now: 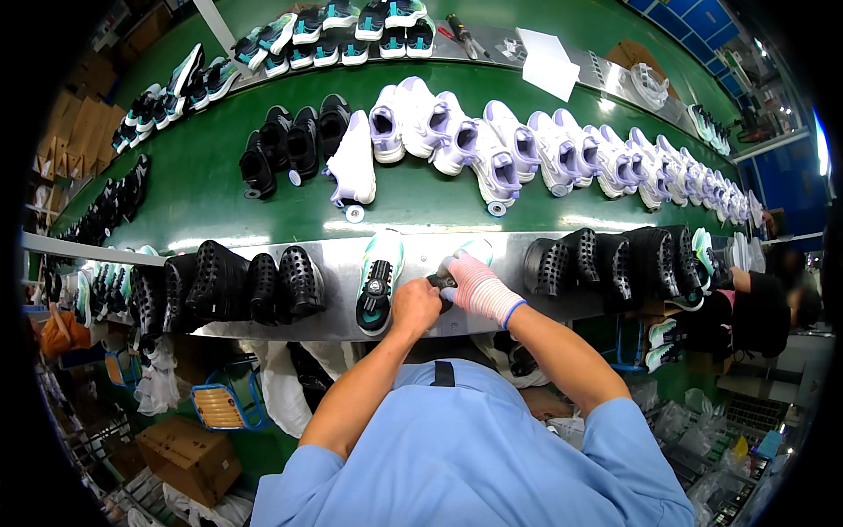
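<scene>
On the metal ledge in front of me lies a sneaker, its pale mint toe (pixel 475 249) showing past my gloved hand. My right hand (pixel 479 286), in a pink-and-white striped glove, is closed over the shoe's middle. My bare left hand (pixel 415 306) is closed at its near end, where a black part shows between the hands. Both hands hide most of this shoe, so its laces or fastening cannot be made out. Just left of my left hand stands another mint, white and black sneaker (pixel 379 283), toe pointing away, a black piece over its tongue.
Black studded shoes line the metal ledge (pixel 338 318) on the left (pixel 219 281) and right (pixel 606 263). Beyond, the green belt (pixel 395 220) carries black sneakers (pixel 303 140) and a long row of white-and-lilac sneakers (pixel 492 154). A far shelf holds more sneakers and white paper (pixel 549 66).
</scene>
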Motion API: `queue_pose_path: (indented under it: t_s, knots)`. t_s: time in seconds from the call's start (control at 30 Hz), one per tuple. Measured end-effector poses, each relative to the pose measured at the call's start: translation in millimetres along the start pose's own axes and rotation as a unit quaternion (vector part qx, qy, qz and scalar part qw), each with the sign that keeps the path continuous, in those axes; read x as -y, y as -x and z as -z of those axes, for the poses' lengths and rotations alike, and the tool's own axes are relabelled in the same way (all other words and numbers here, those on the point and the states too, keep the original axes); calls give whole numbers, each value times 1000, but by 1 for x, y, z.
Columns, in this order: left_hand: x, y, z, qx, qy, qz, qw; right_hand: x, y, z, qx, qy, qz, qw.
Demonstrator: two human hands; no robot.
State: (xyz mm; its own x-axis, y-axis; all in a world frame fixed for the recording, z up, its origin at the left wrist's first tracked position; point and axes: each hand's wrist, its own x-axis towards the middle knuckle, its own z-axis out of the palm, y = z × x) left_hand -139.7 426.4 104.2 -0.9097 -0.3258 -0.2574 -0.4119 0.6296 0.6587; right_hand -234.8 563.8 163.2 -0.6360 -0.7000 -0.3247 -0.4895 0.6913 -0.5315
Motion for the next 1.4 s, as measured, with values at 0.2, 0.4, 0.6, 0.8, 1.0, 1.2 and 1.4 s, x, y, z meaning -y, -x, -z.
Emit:
queue_pose_path:
  t_s: [0.2,0.4,0.6,0.8,1.0,1.2,1.4]
  knots:
    - [0,2,-6,-10,-12,1,1000,3,11,-10,-42,20,-33,998]
    - [-2,0,-7,10,3,-8,1000,-15,20,-13,-53,73,47,995]
    - [5,-3,-13,8,4,-34,999,-12,24,-23,-97,45,-40,993]
    - [2,-2,-11,8,19,-43,999,-6,31,-44,-205,-24,-103,973]
    - [-1,0,-18,-2,15,-46,999,-22,33,-54,-226,-77,-65,969]
    - [-6,6,-16,-19,25,-49,998,-26,29,-66,-272,-133,-30,953]
    - [-8,76,51,-75,7,-146,987,-29,46,-38,-155,-100,16,983]
